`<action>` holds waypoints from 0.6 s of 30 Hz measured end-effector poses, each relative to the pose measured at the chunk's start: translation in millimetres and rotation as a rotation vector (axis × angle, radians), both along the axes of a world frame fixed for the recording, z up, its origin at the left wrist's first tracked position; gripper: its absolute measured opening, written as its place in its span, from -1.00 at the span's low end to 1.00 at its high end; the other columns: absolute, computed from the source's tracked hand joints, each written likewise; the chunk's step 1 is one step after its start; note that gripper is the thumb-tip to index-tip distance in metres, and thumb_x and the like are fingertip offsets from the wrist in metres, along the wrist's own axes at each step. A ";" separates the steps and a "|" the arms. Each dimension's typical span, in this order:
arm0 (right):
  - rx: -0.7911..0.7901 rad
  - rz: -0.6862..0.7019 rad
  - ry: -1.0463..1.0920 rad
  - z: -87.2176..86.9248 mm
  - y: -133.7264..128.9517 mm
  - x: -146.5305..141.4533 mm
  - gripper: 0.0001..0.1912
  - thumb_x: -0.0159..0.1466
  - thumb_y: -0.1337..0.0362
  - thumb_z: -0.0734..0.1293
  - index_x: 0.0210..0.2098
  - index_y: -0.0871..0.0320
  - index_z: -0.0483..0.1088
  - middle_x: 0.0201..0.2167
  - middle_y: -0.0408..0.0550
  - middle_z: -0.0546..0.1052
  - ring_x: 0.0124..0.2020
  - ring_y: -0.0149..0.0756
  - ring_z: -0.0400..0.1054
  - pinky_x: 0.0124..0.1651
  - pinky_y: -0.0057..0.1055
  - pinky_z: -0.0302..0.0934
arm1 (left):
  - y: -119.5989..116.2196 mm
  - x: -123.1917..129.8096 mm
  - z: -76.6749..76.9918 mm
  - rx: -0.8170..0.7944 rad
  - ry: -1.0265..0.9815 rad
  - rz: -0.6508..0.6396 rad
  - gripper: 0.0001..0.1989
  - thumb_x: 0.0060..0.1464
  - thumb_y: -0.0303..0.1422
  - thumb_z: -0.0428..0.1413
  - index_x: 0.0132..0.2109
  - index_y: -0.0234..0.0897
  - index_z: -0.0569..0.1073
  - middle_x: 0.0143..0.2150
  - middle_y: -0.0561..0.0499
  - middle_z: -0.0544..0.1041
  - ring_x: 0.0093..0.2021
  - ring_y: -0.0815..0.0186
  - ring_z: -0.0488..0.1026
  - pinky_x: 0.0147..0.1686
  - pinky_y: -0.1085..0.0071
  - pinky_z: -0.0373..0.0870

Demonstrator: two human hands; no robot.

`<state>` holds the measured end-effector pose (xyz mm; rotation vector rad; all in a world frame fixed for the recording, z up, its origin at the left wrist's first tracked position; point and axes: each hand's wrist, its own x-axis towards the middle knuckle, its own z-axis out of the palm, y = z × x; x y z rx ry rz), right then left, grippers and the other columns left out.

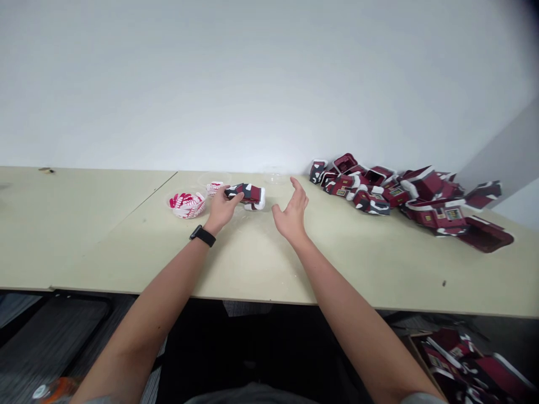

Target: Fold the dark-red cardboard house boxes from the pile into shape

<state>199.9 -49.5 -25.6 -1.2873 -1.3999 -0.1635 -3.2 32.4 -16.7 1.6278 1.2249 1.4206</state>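
Cardboard piece (247,194), maroon and white, sits gripped in the left hand (223,209); right hand (292,216) spreads open, empty, just beside it; heap of maroon pieces (400,193) lies beyond the right hand; pink-and-white piece (187,205) lies left of the left hand.

The left hand (221,209) rests on a maroon-and-white cardboard piece (246,194), near a pink-and-white curled piece (187,205) on the tabletop (379,269). The open right hand (292,212) is just beside it; a heap of maroon pieces (404,193) lies toward the right end.

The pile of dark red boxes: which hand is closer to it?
Right. The right hand is open, just left of the pile of dark red boxes, not touching it. The left hand is farther left, on a dark red piece.
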 end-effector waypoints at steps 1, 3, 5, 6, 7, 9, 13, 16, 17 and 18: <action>0.001 -0.001 -0.002 0.1 0.0 -0.2 -0.13 0.11 0.36 0.25 0.40 0.10 -0.03 0.38 0.20 0.25 0.42 0.04 0.12 0.47 0.17 -0.07 | 0.3 -0.1 -0.4 -0.002 0.010 0.002 -0.41 0.08 -0.16 0.32 0.18 -0.36 0.44 -0.08 -0.15 0.61 -0.10 0.15 0.57 -0.04 0.24 0.45; 0.004 -0.005 -0.005 0.1 0.2 -0.5 -0.13 0.11 0.36 0.25 0.40 0.10 -0.03 0.37 0.20 0.26 0.42 0.03 0.12 0.47 0.17 -0.06 | 0.4 -0.8 -0.6 -0.006 0.029 0.015 -0.40 0.08 -0.15 0.32 0.18 -0.35 0.44 -0.08 -0.15 0.61 -0.11 0.14 0.57 -0.04 0.22 0.45; 0.003 -0.008 -0.009 -0.3 0.4 -0.5 -0.13 0.11 0.36 0.25 0.40 0.09 -0.03 0.37 0.20 0.26 0.42 0.03 0.12 0.47 0.18 -0.05 | 0.0 -1.7 0.2 -0.007 0.046 0.032 -0.39 0.07 -0.13 0.33 0.18 -0.35 0.44 -0.08 -0.15 0.61 -0.11 0.13 0.56 -0.04 0.22 0.45; 0.001 -0.009 -0.012 -0.6 0.6 -0.5 -0.13 0.11 0.36 0.25 0.41 0.09 -0.03 0.37 0.19 0.26 0.42 0.03 0.13 0.46 0.19 -0.05 | -0.3 -2.3 0.9 -0.007 0.054 0.042 -0.39 0.08 -0.13 0.33 0.19 -0.35 0.44 -0.09 -0.14 0.61 -0.11 0.13 0.56 -0.04 0.22 0.45; -0.003 -0.010 -0.015 -0.9 0.8 -0.3 -0.12 0.11 0.36 0.24 0.41 0.08 -0.04 0.37 0.19 0.25 0.42 0.03 0.12 0.46 0.20 -0.05 | -0.5 -2.8 1.6 -0.007 0.063 0.053 -0.39 0.08 -0.12 0.33 0.18 -0.35 0.44 -0.10 -0.14 0.61 -0.11 0.13 0.55 -0.04 0.23 0.45; -0.012 -0.009 -0.023 -1.7 1.4 0.2 -0.11 0.12 0.36 0.24 0.42 0.07 -0.05 0.37 0.19 0.25 0.42 0.04 0.12 0.46 0.21 -0.05 | -0.3 -3.9 2.7 -0.009 0.081 0.076 -0.38 0.07 -0.11 0.33 0.18 -0.36 0.44 -0.12 -0.13 0.61 -0.12 0.14 0.55 -0.05 0.23 0.44; -0.016 0.006 -0.022 -3.0 2.1 1.3 -0.11 0.12 0.36 0.25 0.43 0.08 -0.07 0.38 0.19 0.23 0.42 0.05 0.09 0.46 0.20 -0.07 | 3.6 -6.4 1.4 -0.003 0.073 0.106 -0.39 0.07 -0.10 0.32 0.18 -0.34 0.45 -0.12 -0.12 0.60 -0.11 0.12 0.55 -0.03 0.20 0.44; -0.017 0.008 -0.011 -3.3 1.8 1.5 -0.12 0.13 0.36 0.25 0.42 0.08 -0.06 0.37 0.19 0.24 0.42 0.04 0.09 0.47 0.19 -0.08 | 7.9 -8.7 -1.2 0.020 0.067 0.152 -0.39 0.05 -0.11 0.34 0.16 -0.33 0.46 -0.09 -0.14 0.60 -0.07 0.10 0.55 0.01 0.18 0.45; -0.017 0.009 -0.009 -3.2 1.6 1.4 -0.13 0.13 0.36 0.25 0.42 0.08 -0.05 0.37 0.19 0.24 0.42 0.04 0.10 0.47 0.19 -0.08 | 9.1 -9.4 -1.8 0.032 0.057 0.163 -0.39 0.05 -0.12 0.34 0.16 -0.32 0.45 -0.07 -0.14 0.60 -0.06 0.10 0.55 0.02 0.18 0.45; -0.018 0.011 -0.007 -3.2 1.4 1.3 -0.13 0.14 0.36 0.25 0.42 0.08 -0.05 0.37 0.19 0.24 0.42 0.04 0.10 0.47 0.19 -0.08 | 10.1 -10.0 -2.0 0.044 0.043 0.170 -0.40 0.05 -0.13 0.34 0.17 -0.32 0.45 -0.06 -0.15 0.60 -0.04 0.10 0.54 0.03 0.18 0.45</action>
